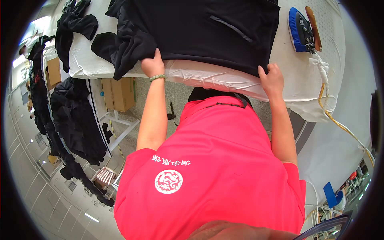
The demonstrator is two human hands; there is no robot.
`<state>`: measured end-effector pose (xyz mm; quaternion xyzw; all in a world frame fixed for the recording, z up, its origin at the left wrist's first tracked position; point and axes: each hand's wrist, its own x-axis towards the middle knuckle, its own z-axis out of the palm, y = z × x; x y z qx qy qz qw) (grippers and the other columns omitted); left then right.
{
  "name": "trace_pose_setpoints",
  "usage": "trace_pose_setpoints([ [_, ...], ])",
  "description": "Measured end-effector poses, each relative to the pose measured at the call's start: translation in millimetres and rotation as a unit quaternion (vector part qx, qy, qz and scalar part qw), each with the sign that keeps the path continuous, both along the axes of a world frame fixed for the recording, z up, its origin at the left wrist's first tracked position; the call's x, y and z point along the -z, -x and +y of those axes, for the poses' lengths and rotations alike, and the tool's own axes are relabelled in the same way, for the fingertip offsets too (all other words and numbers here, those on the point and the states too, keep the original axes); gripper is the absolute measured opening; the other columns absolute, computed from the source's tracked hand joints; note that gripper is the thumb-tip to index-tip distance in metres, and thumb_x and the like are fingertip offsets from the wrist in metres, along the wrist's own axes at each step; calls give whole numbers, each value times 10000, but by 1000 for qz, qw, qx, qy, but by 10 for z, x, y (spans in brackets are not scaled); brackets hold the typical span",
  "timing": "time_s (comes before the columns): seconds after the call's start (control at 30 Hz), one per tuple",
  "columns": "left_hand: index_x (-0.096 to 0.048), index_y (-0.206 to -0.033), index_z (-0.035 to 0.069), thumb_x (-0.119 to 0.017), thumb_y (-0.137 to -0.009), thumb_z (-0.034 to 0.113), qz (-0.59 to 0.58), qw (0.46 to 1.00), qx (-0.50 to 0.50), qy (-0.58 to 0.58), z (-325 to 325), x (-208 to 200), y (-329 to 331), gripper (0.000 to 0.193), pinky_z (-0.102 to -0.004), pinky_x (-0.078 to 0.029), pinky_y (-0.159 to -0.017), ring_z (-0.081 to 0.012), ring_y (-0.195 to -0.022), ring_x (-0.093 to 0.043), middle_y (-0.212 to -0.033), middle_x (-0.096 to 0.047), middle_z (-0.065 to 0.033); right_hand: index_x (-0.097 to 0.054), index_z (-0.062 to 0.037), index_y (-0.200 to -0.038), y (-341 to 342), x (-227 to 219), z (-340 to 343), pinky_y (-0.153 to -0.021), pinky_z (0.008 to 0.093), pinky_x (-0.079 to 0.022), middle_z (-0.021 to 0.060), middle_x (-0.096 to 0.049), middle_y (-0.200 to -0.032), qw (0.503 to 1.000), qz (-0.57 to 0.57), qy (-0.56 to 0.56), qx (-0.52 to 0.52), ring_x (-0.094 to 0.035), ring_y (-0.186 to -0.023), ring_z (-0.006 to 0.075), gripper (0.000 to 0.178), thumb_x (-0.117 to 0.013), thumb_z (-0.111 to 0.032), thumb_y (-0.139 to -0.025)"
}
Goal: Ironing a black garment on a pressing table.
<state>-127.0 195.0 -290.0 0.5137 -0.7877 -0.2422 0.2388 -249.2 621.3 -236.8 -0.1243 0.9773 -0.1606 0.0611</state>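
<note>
The black garment (180,32) lay along the near edge of the worktop (300,89), stretching away from both grips, its front border running crosswise between left hand (153,66) and right hand (273,81), each pinched closed on it.

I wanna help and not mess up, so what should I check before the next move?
1. Left grip on the black garment's near edge: ok.
2. Right grip at its near right corner: ok.
3. Garment smooth at the left: not ok, it's bunched up there.
4. Blue-edged iron apart from the garment: ok.
5. Iron cool: cannot tell.
</note>
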Motion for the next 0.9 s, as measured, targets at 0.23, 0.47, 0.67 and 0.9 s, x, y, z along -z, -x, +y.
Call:
trace_pose_setpoints([
  [0.23,-733,-922,16,-825,-830,293,-136,978,92,-129,459,-876,-183,306,-314,-524,-700,-200,-739,-676,-844,-722,-81,-691,-50,-988,27,-569,-226,-743,395,-531,104,-660,-931,970,174,137,-99,-676,-889,298,171,-758,-150,-867],
  [0.47,-731,-921,74,-776,-823,191,-98,820,564,22,581,-835,464,159,-368,-530,-790,-276,-886,-668,-903,-684,-82,-694,-92,-908,30,-156,-1230,-795,409,-530,90,-648,-889,951,-16,94,-294,-658,-892,281,105,-710,-193,-886],
  [0.67,-741,-969,89,-762,-829,210,-289,707,639,-92,379,-773,797,186,-387,-535,-820,-300,-927,-668,-954,-689,-92,-706,-94,-959,213,-225,-1277,-821,416,-529,99,-677,-969,948,-175,66,-257,-669,-926,293,141,-688,-227,-915],
  [0.9,-748,-995,88,-718,-883,212,-260,730,623,-105,579,-916,717,169,-395,-535,-851,-305,-966,-670,-1010,-699,-98,-705,-41,-974,177,-294,-790,-790,372,-537,119,-699,-964,953,-169,182,-176,-684,-904,295,200,-686,-237,-941],
])
